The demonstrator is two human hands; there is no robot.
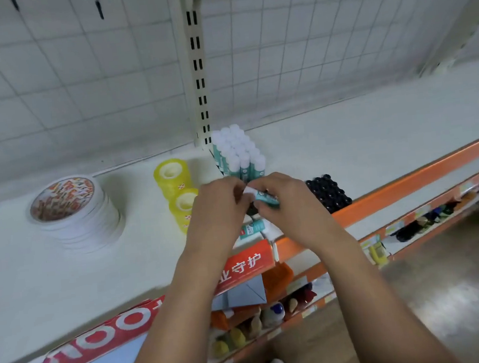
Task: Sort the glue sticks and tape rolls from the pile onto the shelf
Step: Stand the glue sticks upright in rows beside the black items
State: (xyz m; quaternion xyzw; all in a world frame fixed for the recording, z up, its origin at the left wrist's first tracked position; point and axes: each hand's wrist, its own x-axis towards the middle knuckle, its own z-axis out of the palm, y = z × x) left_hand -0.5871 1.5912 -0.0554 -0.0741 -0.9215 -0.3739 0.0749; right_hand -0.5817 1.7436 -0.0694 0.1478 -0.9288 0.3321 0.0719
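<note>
My right hand [288,206] grips a glue stick [265,198] just above the shelf [360,147] while my left hand [220,209] seems to pinch its white cap, so I should set it upright, cap up, against the standing sticks [238,152].

Both forearms reach forward; left grip [220,209] and right grip [282,199] meet, fingers pinching one glue stick [266,198].

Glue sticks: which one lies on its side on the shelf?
The loose stick below the left hand and right hand. The group behind stands upright; the held stick is off the shelf.
</note>
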